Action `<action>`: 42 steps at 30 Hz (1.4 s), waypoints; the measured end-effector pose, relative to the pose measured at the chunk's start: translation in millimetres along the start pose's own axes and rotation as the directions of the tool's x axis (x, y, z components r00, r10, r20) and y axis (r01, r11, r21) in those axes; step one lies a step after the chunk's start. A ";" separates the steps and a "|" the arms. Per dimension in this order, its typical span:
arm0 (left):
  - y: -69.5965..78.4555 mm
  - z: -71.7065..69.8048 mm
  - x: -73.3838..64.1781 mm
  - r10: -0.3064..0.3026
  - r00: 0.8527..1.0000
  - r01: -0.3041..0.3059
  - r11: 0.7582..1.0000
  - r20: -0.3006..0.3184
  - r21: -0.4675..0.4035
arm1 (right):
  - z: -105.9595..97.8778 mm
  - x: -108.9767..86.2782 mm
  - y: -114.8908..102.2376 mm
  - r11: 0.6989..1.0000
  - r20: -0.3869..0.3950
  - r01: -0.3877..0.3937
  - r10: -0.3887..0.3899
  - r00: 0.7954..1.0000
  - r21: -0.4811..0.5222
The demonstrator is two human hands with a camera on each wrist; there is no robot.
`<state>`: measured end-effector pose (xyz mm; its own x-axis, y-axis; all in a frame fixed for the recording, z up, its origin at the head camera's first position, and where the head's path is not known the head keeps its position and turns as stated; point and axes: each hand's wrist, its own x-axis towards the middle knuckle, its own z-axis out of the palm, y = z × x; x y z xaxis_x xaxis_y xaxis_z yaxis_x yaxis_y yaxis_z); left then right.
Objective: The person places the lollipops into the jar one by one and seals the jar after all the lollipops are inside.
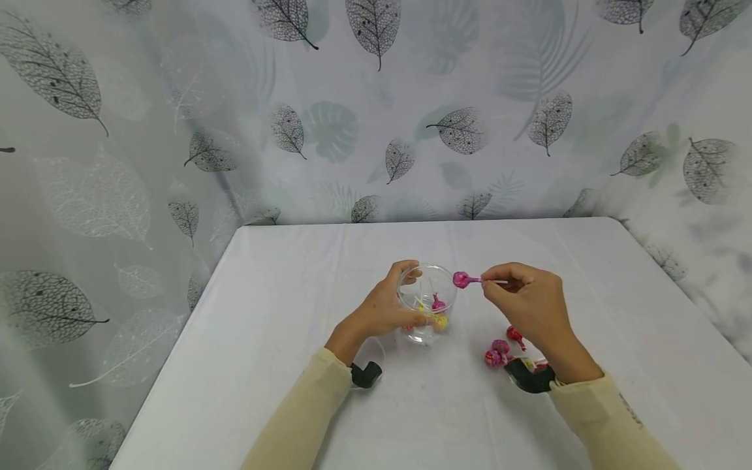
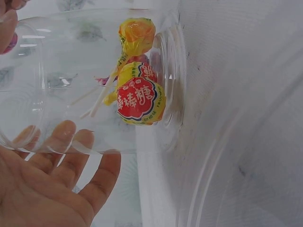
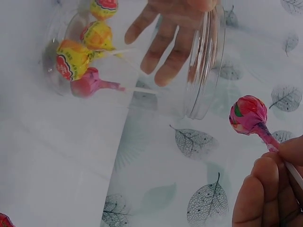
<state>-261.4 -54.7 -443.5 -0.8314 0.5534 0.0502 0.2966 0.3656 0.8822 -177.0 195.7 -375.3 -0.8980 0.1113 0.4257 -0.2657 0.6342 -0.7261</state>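
My left hand (image 1: pixel 390 305) grips a clear plastic jar (image 1: pixel 427 334) round its side, its mouth tilted toward my right hand in the head view. Inside, near the bottom, lie several wrapped lollipops: yellow ones (image 2: pixel 142 101) and a pink one (image 3: pixel 86 84). With thumb and fingertips my right hand (image 1: pixel 527 294) pinches the white stick of another pink lollipop (image 1: pixel 461 280). The wrapped head of this lollipop points at the jar and is right beside its rim in the head view. In the right wrist view it shows outside the jar's mouth.
On the white table (image 1: pixel 282 274), several red and purple lollipops (image 1: pixel 498 350) lie near my right wrist, partly hidden by the black wrist strap (image 1: pixel 530 377). A clear round lid (image 1: pixel 371 352) rests under my left wrist. A leaf-patterned curtain (image 1: pixel 364 111) surrounds the table's back and sides.
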 end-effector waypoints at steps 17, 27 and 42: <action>4.7 0.5 -1.8 -0.037 0.999 0.038 0.999 -0.018 0.015 | 14.2 3.6 -4.6 0.997 0.066 0.066 -0.069 0.995 0.045; 2.1 0.4 -1.0 -0.024 1.000 0.024 1.000 -0.010 -0.004 | 19.6 3.5 -5.3 0.995 0.092 0.088 -0.093 0.991 0.057; 1.3 -0.3 -1.5 0.018 1.000 -0.018 1.000 -0.001 -0.001 | 7.4 -2.7 9.2 0.997 0.082 0.079 -0.079 0.994 0.004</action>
<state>-259.8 -55.3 -442.2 -0.8266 0.5589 0.0662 0.3108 0.3552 0.8816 -179.5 195.6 -387.1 -0.8999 -0.0018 0.4361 -0.3368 0.6382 -0.6923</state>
